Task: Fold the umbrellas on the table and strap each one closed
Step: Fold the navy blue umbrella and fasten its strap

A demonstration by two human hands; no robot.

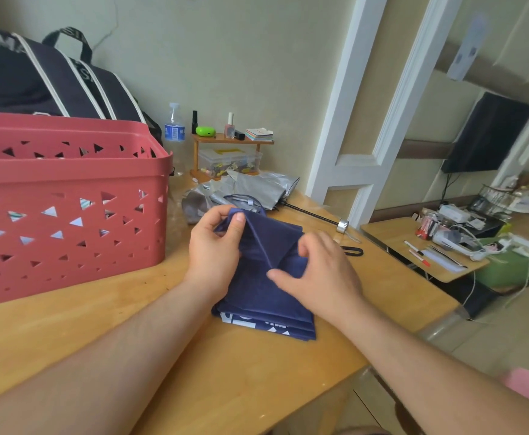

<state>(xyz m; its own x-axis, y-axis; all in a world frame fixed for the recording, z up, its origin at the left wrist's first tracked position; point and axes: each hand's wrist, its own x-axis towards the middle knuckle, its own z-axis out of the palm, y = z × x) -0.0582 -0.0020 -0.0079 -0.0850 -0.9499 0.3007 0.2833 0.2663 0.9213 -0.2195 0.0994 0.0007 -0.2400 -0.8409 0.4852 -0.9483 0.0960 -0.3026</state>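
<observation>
A navy blue umbrella (266,296) with white print along its near edge lies on the wooden table (100,334), its fabric gathered in pleats. My left hand (214,246) pinches the far top fold of the fabric between thumb and fingers. My right hand (316,274) pinches a pleat on the umbrella's right side, thumb pressing the cloth. Behind it lies a silver-grey umbrella (247,189), crumpled, with its black shaft and silver handle (342,227) stretched toward the table's right edge. A black wrist loop (352,251) lies by that handle.
A large red plastic basket (68,208) stands at the left, a dark bag (46,80) behind it. A water bottle (174,127) and a small wooden shelf (231,139) with bottles sit at the back. The table's right edge drops to a low cluttered desk (439,246).
</observation>
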